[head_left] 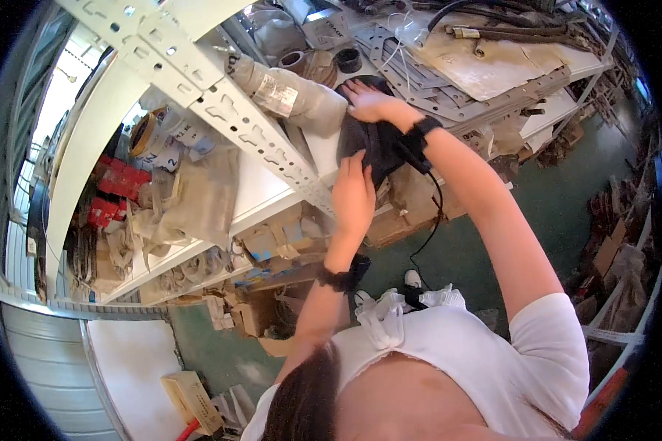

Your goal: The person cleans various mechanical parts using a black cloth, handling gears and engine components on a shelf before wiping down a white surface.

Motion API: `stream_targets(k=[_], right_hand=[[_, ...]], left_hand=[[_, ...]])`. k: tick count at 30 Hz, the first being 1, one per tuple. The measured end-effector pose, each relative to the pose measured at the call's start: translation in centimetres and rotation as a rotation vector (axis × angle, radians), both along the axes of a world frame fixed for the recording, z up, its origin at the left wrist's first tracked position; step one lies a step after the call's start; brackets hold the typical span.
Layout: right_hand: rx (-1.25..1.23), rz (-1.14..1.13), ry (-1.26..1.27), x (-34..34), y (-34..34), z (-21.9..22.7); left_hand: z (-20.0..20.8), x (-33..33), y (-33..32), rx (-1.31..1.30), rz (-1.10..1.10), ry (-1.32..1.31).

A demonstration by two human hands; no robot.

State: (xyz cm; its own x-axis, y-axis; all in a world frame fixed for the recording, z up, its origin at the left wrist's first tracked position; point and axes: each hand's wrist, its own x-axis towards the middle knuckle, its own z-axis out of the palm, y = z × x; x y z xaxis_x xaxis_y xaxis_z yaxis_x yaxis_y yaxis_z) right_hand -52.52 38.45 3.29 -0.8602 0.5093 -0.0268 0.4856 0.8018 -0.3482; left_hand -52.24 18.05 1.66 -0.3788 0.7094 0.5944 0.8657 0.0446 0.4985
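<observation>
A black fabric bundle [379, 147] sits at the front edge of a white metal shelf [261, 187]. My left hand [353, 195] reaches up from below and grips the bundle's lower left side. From the right, my right hand [371, 103] lies over the top of the bundle, fingers spread and curled on it. Both wrists carry black bands, and a thin black cable [435, 213] hangs from the right one. A grey wrapped roll [290, 95] lies just left of the bundle, touching it.
A perforated white upright [221, 95] crosses the shelf diagonally. Flat grey gaskets and hoses [449, 81] lie on the shelf behind the bundle. Lower shelves hold red boxes [121, 180], wrapped parts and cardboard boxes [272, 239]. The floor is green [566, 198], with clutter at the right.
</observation>
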Motion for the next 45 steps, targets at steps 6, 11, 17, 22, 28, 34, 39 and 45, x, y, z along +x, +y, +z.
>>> stream_targets(k=[6,11,17,22,28,34,39,45], right_hand=[[0.242,-0.039,0.176,7.2,-9.4,-1.2],[0.342,0.011,0.456,5.7,-14.9,-1.6],[0.396,0.111,0.586,3.3,-15.6,-2.9],[0.426,0.166,0.658,4.7,-13.5,-3.8],[0.367,0.028,0.692,11.5,-10.4,-3.6],[0.276,-0.096,0.835,12.5,-10.1,-3.4],[0.264,0.131,0.712,5.9,-12.8,-1.8],[0.303,0.229,0.771,3.9,-13.4,-2.8]], left_hand=[[-5.0,0.0,-6.8,-0.182,-0.204,-0.097],[-5.8,-0.5,-11.5,-0.284,-0.026,-0.355],[-5.1,-0.2,-12.4,-0.340,0.185,-0.389],[-6.2,0.6,-10.5,-0.293,0.047,-0.270],[-5.7,2.8,-7.4,-0.380,-0.032,-0.250],[-3.6,4.9,-5.4,-0.444,-0.161,-0.183],[-4.4,4.6,-9.4,-0.367,0.133,-0.182],[-2.6,4.2,-13.1,-0.312,0.527,-0.336]])
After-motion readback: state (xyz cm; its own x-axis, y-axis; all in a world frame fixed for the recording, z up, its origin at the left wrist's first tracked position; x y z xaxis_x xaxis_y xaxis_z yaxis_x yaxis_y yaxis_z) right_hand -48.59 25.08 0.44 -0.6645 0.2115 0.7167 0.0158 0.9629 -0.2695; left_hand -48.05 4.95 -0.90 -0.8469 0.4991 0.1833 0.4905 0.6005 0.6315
